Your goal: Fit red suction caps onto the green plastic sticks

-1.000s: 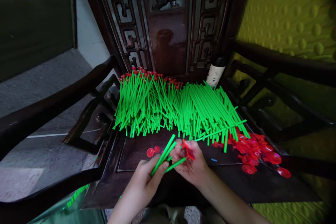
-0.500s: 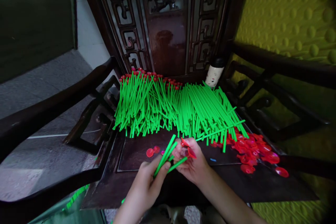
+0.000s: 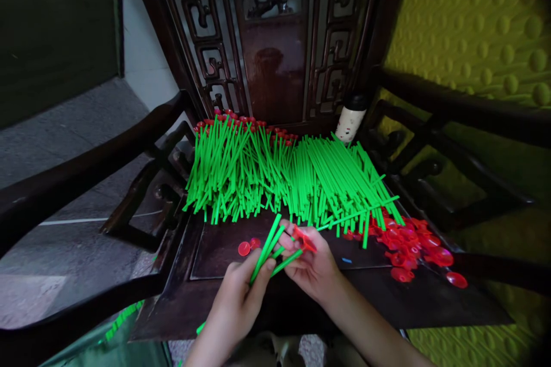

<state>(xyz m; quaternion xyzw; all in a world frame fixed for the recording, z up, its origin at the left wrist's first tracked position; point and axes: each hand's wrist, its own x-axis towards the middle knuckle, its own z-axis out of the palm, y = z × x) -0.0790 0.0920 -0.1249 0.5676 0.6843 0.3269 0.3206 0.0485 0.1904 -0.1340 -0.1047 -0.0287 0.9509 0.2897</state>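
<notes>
Over the front of a dark wooden seat (image 3: 361,298), my left hand (image 3: 239,289) is closed round a few green plastic balloon sticks (image 3: 270,246) that fan out toward my right hand (image 3: 316,269). The fingers of my right hand are curled around red plastic balloon cups (image 3: 305,239), which overlap one another. One lower stick from my left hand reaches up to a red cup; whether its end sits inside the cup is hard to make out. My right fingertips partly hide another stick.
Green sticks with red cups on their far ends (image 3: 236,166) lie piled at the back left. Plain green sticks (image 3: 340,178) are heaped beside them. Loose red cups (image 3: 413,246) lie at right, with red discs (image 3: 244,248) near my left hand. A white bottle (image 3: 350,120) stands behind.
The red cups in my right hand have come closer together and now overlap. A lower stick's end has shifted closer to them. The whole view has moved slightly.
</notes>
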